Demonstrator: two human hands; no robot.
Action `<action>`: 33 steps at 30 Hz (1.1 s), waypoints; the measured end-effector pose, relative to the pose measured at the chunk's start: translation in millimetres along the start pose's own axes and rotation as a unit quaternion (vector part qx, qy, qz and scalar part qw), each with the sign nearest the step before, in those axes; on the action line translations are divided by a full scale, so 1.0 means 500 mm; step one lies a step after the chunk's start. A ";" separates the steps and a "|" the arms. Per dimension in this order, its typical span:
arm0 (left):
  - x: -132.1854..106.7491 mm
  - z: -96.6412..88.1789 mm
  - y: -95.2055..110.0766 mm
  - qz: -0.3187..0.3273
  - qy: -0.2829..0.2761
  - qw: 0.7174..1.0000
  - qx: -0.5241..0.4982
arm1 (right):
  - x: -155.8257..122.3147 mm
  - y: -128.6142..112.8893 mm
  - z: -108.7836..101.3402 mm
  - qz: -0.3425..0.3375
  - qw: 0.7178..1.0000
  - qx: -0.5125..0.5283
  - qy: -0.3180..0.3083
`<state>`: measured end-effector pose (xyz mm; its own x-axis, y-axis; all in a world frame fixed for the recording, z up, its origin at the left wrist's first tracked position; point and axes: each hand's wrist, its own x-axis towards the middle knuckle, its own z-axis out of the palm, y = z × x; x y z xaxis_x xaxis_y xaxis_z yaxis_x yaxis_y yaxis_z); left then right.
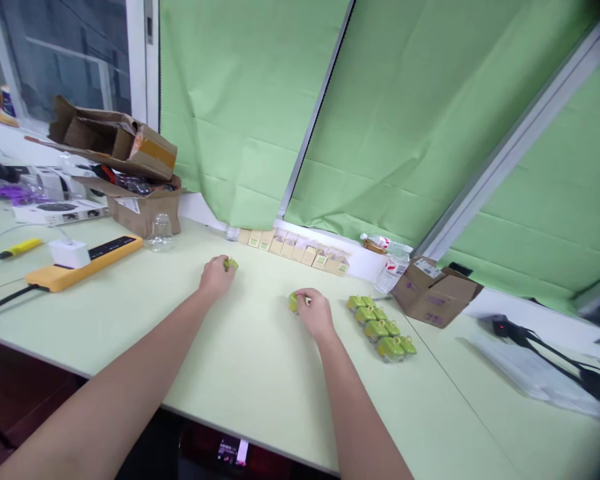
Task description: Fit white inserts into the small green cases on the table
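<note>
Both my arms reach out over a pale green table. My left hand is closed around a small green-lidded jar at the middle of the table. My right hand is closed on another small green-lidded jar, a little nearer and to the right. Just right of that hand, several more of the same green-lidded jars stand in two close rows.
A row of small beige boxes lines the back edge under green blinds. A brown carton and plastic bottle sit back right. At left: a yellow power strip, a clear glass jar, stacked cardboard boxes. Black cables lie far right.
</note>
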<state>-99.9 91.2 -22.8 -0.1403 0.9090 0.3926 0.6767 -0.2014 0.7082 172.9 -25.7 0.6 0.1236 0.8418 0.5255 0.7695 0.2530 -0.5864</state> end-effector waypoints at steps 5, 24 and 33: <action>-0.012 -0.021 0.036 -0.008 0.037 0.999 -0.013 | -0.006 -0.025 0.016 0.002 0.997 0.083 -0.005; -0.171 0.032 0.170 0.214 -0.279 0.902 -0.252 | 0.000 -0.057 0.018 0.078 0.953 0.292 -0.010; -0.167 0.035 0.157 0.186 -0.266 0.935 -0.141 | 0.009 -0.064 -0.011 0.180 0.898 0.395 0.064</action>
<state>-22.4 5.9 -10.6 0.4972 0.7945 0.3487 0.3796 -0.5605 0.7360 152.1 -32.7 24.9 0.3860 0.8876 0.2512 -0.0143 0.2781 -0.9605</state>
